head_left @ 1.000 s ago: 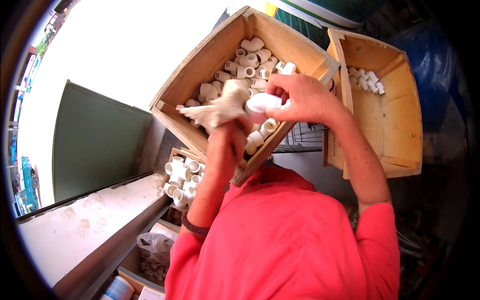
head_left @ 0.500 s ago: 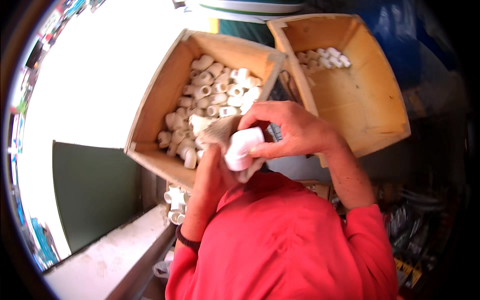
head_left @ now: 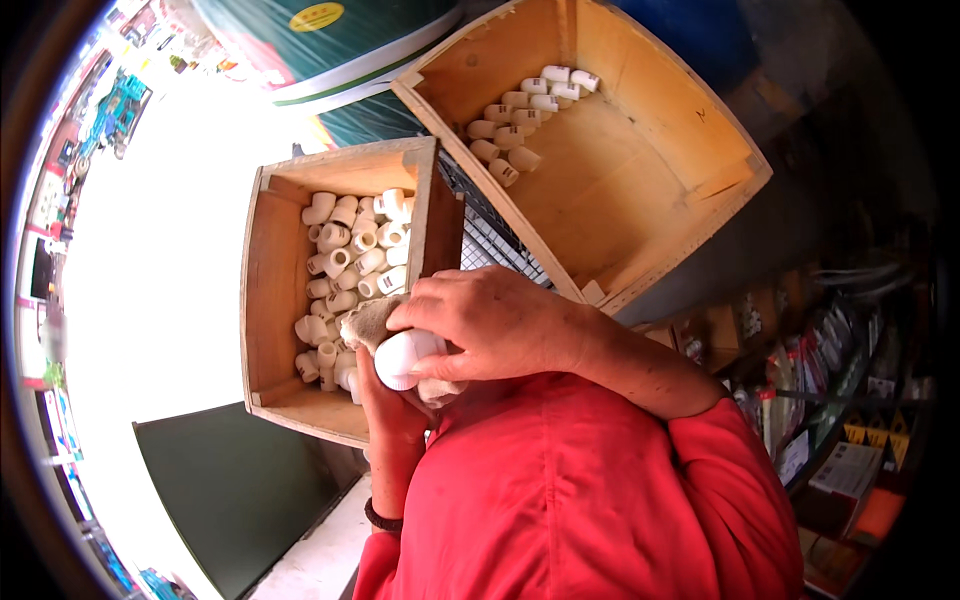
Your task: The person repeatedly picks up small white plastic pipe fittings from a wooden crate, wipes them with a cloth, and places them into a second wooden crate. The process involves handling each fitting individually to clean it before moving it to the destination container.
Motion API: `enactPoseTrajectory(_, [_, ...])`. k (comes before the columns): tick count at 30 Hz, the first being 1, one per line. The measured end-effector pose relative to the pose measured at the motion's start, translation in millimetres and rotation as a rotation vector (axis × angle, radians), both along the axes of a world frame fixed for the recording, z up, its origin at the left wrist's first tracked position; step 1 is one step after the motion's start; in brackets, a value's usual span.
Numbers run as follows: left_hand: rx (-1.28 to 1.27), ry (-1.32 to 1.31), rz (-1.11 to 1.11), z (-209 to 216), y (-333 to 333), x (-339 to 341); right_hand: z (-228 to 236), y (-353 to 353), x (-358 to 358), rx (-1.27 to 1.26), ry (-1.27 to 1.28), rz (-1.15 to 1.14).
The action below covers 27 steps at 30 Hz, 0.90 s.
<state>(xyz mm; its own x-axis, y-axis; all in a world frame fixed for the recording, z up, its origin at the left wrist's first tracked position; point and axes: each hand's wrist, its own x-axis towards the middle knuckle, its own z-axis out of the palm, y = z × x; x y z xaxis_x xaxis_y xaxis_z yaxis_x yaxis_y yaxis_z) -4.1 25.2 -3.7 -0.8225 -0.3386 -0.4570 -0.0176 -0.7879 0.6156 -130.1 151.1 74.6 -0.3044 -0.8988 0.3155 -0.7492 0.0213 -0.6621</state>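
In front of my chest, both hands are together around one white plastic pipe elbow [head_left: 408,358]. My right hand [head_left: 490,320] is closed on the fitting from above, its thumb against the near side. Beneath it, my left hand [head_left: 392,402] grips a beige cloth [head_left: 372,322], which wraps partly around the elbow; most of the left fingers are hidden. Just beyond the hands, a wooden box [head_left: 273,270] holds many loose white elbows [head_left: 340,262]. Farther right, a second wooden box [head_left: 640,180] has several elbows [head_left: 510,130] lined up in rows along its left side.
A dark green panel [head_left: 235,490] stands at the lower left beside a white ledge [head_left: 320,540]. Large green wrapped sacks [head_left: 350,60] lie behind the boxes. Black wire mesh [head_left: 495,235] shows between the boxes. Shelves with bagged goods [head_left: 810,390] are at the right.
The view has swung, so the boxes sit differently and more of the right-hand shelves shows. My right hand has turned further over the elbow, against the cloth.
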Motion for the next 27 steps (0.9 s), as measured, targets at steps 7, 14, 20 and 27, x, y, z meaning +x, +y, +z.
enactPoseTrajectory(7, [-0.641, 0.086, -0.056, 1.4, 7.2, -0.8, -1.3, 13.8, 1.0, 0.004, 0.045, -0.049])
enactPoseTrajectory(14, [-0.841, 0.067, -0.126, 12.0, 11.4, -12.7, -7.9, 20.9, -7.7, -0.045, 0.072, -0.046])
enactPoseTrajectory(20, [0.263, 0.394, -0.182, -12.0, 1.3, -15.2, 1.1, 36.3, -30.6, -0.163, 0.180, -0.180])
enactPoseTrajectory(27, [0.083, 0.226, -0.074, -15.9, -5.1, -10.1, 23.8, 72.9, -73.4, -0.148, 0.185, -0.449])
